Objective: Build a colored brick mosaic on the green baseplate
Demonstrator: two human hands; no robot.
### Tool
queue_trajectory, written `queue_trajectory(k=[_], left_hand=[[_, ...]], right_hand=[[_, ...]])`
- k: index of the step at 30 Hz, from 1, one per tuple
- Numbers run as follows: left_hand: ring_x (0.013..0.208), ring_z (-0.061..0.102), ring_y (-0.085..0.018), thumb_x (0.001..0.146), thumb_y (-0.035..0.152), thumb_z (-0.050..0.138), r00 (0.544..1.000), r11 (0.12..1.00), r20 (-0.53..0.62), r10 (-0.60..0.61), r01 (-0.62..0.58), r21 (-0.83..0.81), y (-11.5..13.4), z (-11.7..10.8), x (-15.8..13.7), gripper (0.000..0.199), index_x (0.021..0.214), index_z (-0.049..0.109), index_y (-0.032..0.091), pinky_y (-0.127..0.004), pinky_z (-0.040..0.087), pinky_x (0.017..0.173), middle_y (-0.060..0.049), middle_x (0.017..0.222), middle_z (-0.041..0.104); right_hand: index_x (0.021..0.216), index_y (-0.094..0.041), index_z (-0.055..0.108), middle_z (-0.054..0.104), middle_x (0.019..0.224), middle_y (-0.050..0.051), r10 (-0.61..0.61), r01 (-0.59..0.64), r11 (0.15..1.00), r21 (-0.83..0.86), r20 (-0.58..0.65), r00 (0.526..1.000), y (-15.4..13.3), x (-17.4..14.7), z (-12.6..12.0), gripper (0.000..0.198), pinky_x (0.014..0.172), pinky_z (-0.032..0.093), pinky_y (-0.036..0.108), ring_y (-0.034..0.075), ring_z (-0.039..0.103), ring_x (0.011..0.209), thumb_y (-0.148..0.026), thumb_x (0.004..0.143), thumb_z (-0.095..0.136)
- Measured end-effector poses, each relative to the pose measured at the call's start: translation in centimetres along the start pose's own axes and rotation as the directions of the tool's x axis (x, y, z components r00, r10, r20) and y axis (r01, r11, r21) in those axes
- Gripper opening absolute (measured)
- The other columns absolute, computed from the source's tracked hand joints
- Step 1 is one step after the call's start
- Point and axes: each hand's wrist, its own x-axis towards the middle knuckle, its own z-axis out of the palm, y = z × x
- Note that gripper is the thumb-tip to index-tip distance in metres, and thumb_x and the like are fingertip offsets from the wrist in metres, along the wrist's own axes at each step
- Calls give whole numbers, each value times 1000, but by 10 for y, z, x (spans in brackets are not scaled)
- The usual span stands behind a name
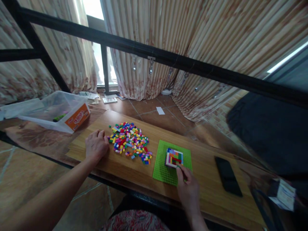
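Note:
My right hand (189,183) is at the near edge of a small square block build (174,158), thumb and forefinger pinched on a small, seemingly green toy brick (178,166). The build has rows of many colours and a white and pink near side. It sits on a green studded baseplate (161,173). Left of that spreads a pile of small coloured toy bricks (130,138). At the pile's left edge my left hand (97,144) rests on the wooden board, palm down and fingers loosely bent. Its fingertips are close to a purple brick, with nothing visibly held.
A clear plastic bin (51,123) with an orange label stands at the far left. On the right of the wooden board (202,166) lies a black phone (228,175). A dark metal rail (144,51) crosses in front of the curtains (149,25). Papers (110,99) lie beyond the board.

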Motion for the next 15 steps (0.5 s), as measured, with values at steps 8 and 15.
queue_trajectory(k=[8,15], left_hand=[[124,48,-31,91,33,33,1000,1000,14,-14,14,-17,2,-4,0,46,125,57,13,-46,36,104,-17,135,55],[122,49,-32,92,34,34,1000,1000,4,-1,1,-22,1,-2,0,46,125,57,14,-46,38,102,-16,133,56]], right_hand=[[99,-16,71,72,98,14,-21,18,994,-107,-30,999,30,23,-20,43,80,52,40,25,67,86,-52,87,50],[88,-18,68,72,86,11,-105,123,969,-215,91,990,21,43,-5,40,72,50,37,23,66,75,-51,88,47]])
